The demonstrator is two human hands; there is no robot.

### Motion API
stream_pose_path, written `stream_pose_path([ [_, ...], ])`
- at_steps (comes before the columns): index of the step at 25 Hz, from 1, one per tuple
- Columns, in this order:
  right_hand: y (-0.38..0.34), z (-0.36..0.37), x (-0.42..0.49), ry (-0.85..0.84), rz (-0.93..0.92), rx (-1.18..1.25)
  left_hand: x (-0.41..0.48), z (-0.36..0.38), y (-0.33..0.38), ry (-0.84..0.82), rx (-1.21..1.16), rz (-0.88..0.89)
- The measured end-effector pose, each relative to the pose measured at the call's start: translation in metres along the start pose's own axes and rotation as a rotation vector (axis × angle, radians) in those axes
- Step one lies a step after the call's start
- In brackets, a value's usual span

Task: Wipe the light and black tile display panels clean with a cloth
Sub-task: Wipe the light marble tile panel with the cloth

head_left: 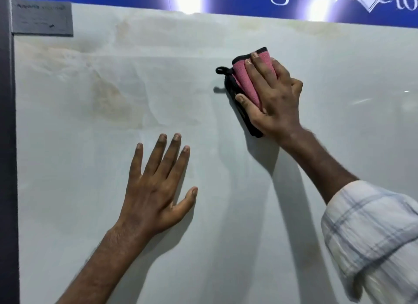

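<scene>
Right hand sits in the upper middle-right of the frame, laid over a folded cloth and pressing it against the light tile panel. Fingers run across the pink face of the cloth, thumb hooked round its lower left edge, so the fold is clamped between thumb and fingers. Cloth is pink with black trim; a small black loop sticks out at its upper left and casts a shadow on the panel.

Left hand is lower centre, palm flat on the same panel, fingers straight and spread, thumb out to the right, holding nothing. Hands are well apart.

Panel fills most of the frame: pale, glossy, with brownish patches upper left. No black panel in view.

Grey label is stuck at the panel's upper left corner, text unreadable. Blue sign band with white lettering runs along the top edge, with bright glare on it. Dark frame strip runs down the left edge. Rolled checked sleeve on the right arm, lower right.
</scene>
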State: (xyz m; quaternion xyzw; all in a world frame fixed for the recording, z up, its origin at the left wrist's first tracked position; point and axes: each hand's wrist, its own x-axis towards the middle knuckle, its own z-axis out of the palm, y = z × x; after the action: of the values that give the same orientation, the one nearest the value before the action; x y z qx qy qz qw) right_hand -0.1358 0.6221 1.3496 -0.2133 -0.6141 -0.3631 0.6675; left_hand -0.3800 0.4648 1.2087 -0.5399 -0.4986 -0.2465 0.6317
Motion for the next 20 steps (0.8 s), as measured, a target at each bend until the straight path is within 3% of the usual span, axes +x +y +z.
stream_pose_path([
  [2,-0.032,-0.002,-0.045,0.009,0.003,0.019,-0.001,0.000,0.000,-0.002,-0.001,-0.002],
  [5,-0.061,-0.020,-0.118,-0.083,-0.326,0.074,-0.001,0.001,-0.001,0.021,-0.021,-0.003],
  [7,-0.043,-0.025,-0.113,-0.115,-0.430,0.064,-0.004,0.000,0.001,0.023,-0.034,-0.001],
  [9,-0.016,-0.022,-0.081,-0.125,-0.284,0.006,-0.011,-0.004,0.004,0.009,-0.073,0.001],
  [11,-0.004,-0.020,-0.061,-0.082,-0.007,-0.035,-0.027,-0.008,0.010,0.004,-0.108,-0.007],
  [13,-0.022,-0.017,-0.089,-0.009,0.109,-0.032,-0.053,-0.014,0.020,0.001,-0.121,-0.020],
  [18,-0.080,-0.050,-0.228,-0.191,-0.372,0.083,-0.115,-0.015,0.037,-0.104,-0.100,-0.009],
  [20,-0.060,-0.048,-0.210,-0.190,-0.354,0.058,-0.124,-0.013,0.036,-0.123,-0.083,0.008],
])
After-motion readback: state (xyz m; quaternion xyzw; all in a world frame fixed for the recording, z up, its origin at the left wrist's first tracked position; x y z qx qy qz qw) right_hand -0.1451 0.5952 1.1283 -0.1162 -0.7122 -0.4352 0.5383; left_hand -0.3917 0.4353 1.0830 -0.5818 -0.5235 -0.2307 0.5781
